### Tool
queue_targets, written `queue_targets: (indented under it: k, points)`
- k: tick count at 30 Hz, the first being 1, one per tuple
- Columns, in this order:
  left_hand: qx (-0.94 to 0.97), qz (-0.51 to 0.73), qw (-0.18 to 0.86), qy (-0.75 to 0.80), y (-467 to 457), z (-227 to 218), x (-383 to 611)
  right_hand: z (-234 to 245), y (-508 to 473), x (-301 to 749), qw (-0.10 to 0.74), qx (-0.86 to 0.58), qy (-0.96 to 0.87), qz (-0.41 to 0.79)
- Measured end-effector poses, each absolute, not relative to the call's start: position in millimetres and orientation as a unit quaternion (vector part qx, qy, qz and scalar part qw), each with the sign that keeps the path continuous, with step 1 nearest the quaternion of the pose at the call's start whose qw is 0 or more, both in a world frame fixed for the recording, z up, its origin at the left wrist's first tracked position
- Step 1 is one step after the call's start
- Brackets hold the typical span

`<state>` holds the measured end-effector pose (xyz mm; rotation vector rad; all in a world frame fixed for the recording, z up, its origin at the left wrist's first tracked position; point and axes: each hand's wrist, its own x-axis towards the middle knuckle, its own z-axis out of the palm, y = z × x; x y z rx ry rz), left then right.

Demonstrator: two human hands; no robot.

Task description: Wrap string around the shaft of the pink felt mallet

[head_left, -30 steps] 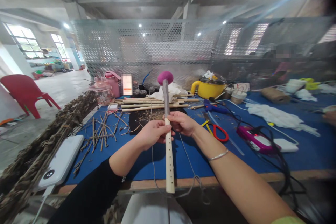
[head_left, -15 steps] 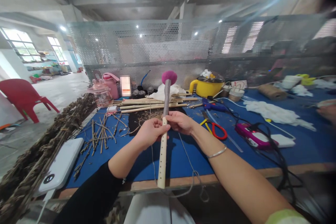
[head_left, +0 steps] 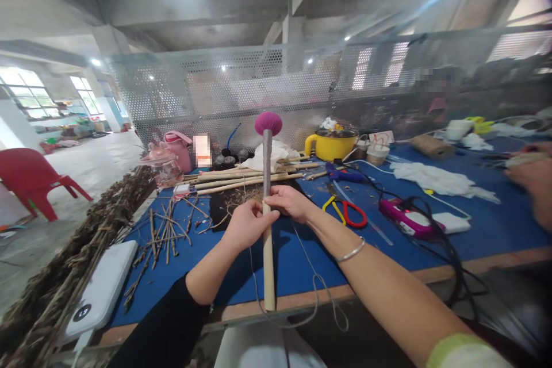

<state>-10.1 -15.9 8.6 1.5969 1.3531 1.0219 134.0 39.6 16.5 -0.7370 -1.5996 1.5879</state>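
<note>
A long stick [head_left: 269, 267] was held out above the blue tabletop [head_left: 379, 259], its pale end toward the person and its magenta ball [head_left: 268, 124] at the far end. Its middle was gripped from the left by the left hand [head_left: 249, 223], whose thumb was laid across it, and just beyond that it was pinched between the thumb and fingers of the right hand [head_left: 287, 202]. Between the hands and the ball, the stick was covered in grey; this seemed to be wound cord, though single turns could not be made out. A thin grey cord [head_left: 316, 279] was looped near the tabletop's front edge. Farther back, a dark mat [head_left: 218, 215] was strewn with plant scraps [head_left: 241, 198], and pale rods [head_left: 241, 179] were laid side by side near a white cloth [head_left: 280, 154]. Thin twigs [head_left: 171, 230] were scattered to the left. To the right of the hands, a red-and-yellow-handled tool [head_left: 345, 215] was placed, with a blue glue gun [head_left: 345, 174] behind it and a magenta power strip [head_left: 401, 218] farther right. Another person's hand [head_left: 535, 175] was seen at the right edge.
</note>
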Motion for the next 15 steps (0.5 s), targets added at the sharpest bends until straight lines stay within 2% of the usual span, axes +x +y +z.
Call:
queue_targets:
  k: [4,9,11,13,15]
  points:
    - [0.629,0.385,0.431,0.52,-14,12,-14,13,41,136,0.375,-0.297,-0.624,0.618]
    - [0.548,0.378,0.619,0.416,-19,24,-16,7,47,142,0.355,-0.239,-0.581,0.692]
    - [0.521,0.375,0.662,0.387,-20,24,-16,6,48,143,0.345,-0.224,-0.586,0.698]
    - [0.526,0.357,0.663,0.395,-19,22,-17,5,48,143,0.339,-0.235,-0.603,0.682]
    - [0.576,0.341,0.6,0.438,-17,18,-18,6,47,140,0.34,-0.258,-0.622,0.656]
